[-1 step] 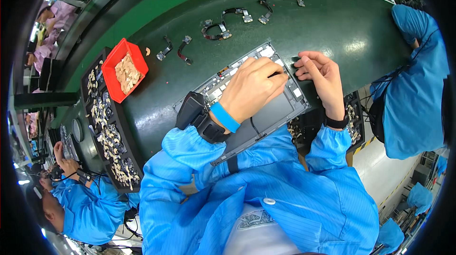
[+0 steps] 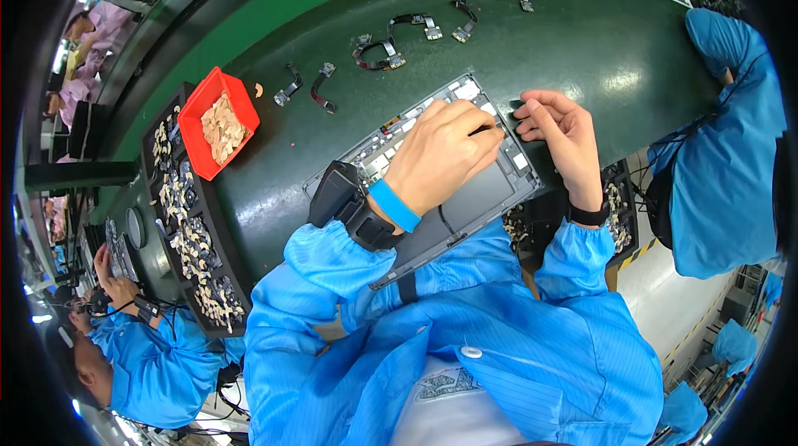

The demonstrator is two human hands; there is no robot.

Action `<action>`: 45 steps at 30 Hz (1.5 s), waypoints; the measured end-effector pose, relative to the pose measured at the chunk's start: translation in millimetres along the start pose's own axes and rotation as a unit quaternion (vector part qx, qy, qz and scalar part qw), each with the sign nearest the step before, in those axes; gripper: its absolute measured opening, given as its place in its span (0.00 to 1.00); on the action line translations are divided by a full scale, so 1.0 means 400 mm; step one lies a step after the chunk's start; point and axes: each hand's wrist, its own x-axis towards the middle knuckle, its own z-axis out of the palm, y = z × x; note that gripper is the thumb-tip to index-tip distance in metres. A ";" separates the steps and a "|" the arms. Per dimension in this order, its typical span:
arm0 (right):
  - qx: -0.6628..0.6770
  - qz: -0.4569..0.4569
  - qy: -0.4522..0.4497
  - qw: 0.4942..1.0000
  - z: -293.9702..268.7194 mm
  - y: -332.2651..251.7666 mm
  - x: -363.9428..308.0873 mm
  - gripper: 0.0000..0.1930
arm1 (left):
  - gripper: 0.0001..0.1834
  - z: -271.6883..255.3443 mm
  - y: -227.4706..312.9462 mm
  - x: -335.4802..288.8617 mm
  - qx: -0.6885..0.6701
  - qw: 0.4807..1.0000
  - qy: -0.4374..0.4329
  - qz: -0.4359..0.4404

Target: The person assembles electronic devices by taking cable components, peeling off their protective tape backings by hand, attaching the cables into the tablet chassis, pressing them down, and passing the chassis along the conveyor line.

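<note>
Nothing shifts; work stays on the opened device (image 2: 492,188): your left hand (image 2: 439,147) curled over it, hold unclear, your right hand (image 2: 564,134) half-open, empty, just right.

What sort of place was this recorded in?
Probably an electronics assembly workshop: an opened tablet-like device with exposed components lies under the left hand, small ribbon-cable parts are spread on the green bench, and co-workers wear blue smocks.

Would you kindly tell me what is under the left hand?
An opened flat grey device, its right end visible; parts directly beneath the left hand are covered.
</note>
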 end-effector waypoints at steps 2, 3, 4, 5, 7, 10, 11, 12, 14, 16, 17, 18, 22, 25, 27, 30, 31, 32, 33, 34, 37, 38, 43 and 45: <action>-0.023 -0.013 -0.014 1.000 0.006 -0.002 -0.004 0.14 | 0.09 0.002 0.001 0.000 0.005 1.000 0.008 -0.004; -0.023 -0.013 -0.014 1.000 0.006 -0.003 -0.006 0.14 | 0.09 0.001 0.001 0.002 0.006 1.000 0.013 -0.006; -0.033 -0.003 -0.030 0.999 0.006 -0.004 -0.009 0.14 | 0.09 0.001 0.001 0.002 0.007 1.000 0.019 -0.007; -0.043 0.007 -0.046 0.998 0.007 -0.005 -0.010 0.15 | 0.09 0.002 0.001 0.003 0.007 1.000 0.019 -0.007; -0.047 0.009 -0.046 0.998 0.009 -0.010 -0.012 0.15 | 0.09 0.005 0.002 0.004 0.016 1.000 0.016 -0.008; -0.053 0.011 -0.047 0.997 0.009 -0.009 -0.012 0.15 | 0.08 0.004 0.002 0.007 0.011 1.000 0.005 -0.010; -0.054 0.011 -0.048 0.997 0.009 -0.007 -0.012 0.15 | 0.08 0.006 0.001 0.004 0.011 1.000 0.005 -0.010; -0.054 0.012 -0.048 0.997 0.010 -0.008 -0.013 0.15 | 0.09 0.009 0.000 0.001 0.009 1.000 -0.001 -0.015; -0.057 0.014 -0.049 0.997 0.013 -0.013 -0.016 0.15 | 0.09 0.007 0.008 -0.002 0.008 1.000 -0.007 -0.020; -0.073 0.008 -0.048 0.996 0.016 -0.020 -0.018 0.14 | 0.15 -0.007 0.035 0.000 0.093 0.995 -0.002 -0.039; -0.090 0.001 -0.048 0.995 0.019 -0.022 -0.020 0.14 | 0.15 -0.004 0.045 -0.005 0.093 0.995 0.000 -0.039; -0.091 0.000 -0.049 0.995 0.026 -0.025 -0.020 0.14 | 0.20 -0.003 0.054 -0.009 0.112 0.992 -0.009 -0.048; -0.272 -0.048 -0.050 0.960 0.066 -0.033 -0.028 0.13 | 0.45 0.012 0.128 -0.077 0.105 0.985 -0.071 -0.118; -0.314 -0.081 -0.035 0.945 0.080 -0.051 -0.032 0.13 | 0.56 0.011 0.160 -0.102 0.065 0.980 -0.102 -0.159; -0.322 -0.084 -0.030 0.942 0.087 -0.058 -0.032 0.13 | 0.54 0.006 0.163 -0.105 0.130 0.970 -0.137 -0.151; -0.400 -0.129 -0.017 0.907 0.092 -0.071 -0.041 0.10 | 0.53 0.013 0.166 -0.108 0.122 0.975 -0.125 -0.138; -0.400 -0.144 -0.015 0.905 0.096 -0.073 -0.048 0.10 | 0.52 0.020 0.161 -0.108 0.117 0.976 -0.131 -0.129; -0.448 -0.189 -0.003 0.874 0.098 -0.068 -0.054 0.10 | 0.52 0.023 0.155 -0.111 0.102 0.980 -0.118 -0.121; -0.493 -0.235 0.008 0.837 0.100 -0.066 -0.057 0.10 | 0.52 0.014 0.155 -0.111 0.115 0.980 -0.106 -0.120; -0.461 -0.229 -0.017 0.857 0.091 -0.070 -0.065 0.11 | 0.52 0.009 0.160 -0.112 0.100 0.983 -0.105 -0.117; -0.195 -0.039 -0.102 0.975 0.085 -0.103 -0.083 0.10 | 0.53 -0.020 0.179 -0.134 0.071 0.989 -0.064 -0.109; -0.144 -0.019 -0.084 0.986 0.099 -0.101 -0.090 0.12 | 0.52 -0.022 0.181 -0.141 0.058 0.991 -0.039 -0.112; -0.161 -0.063 0.018 0.985 0.038 -0.149 -0.096 0.25 | 0.49 -0.033 0.219 -0.131 -0.052 0.993 0.093 -0.054; -0.149 -0.111 0.016 0.982 -0.039 -0.233 0.015 0.26 | 0.48 -0.117 0.256 -0.155 -0.149 0.976 0.155 0.033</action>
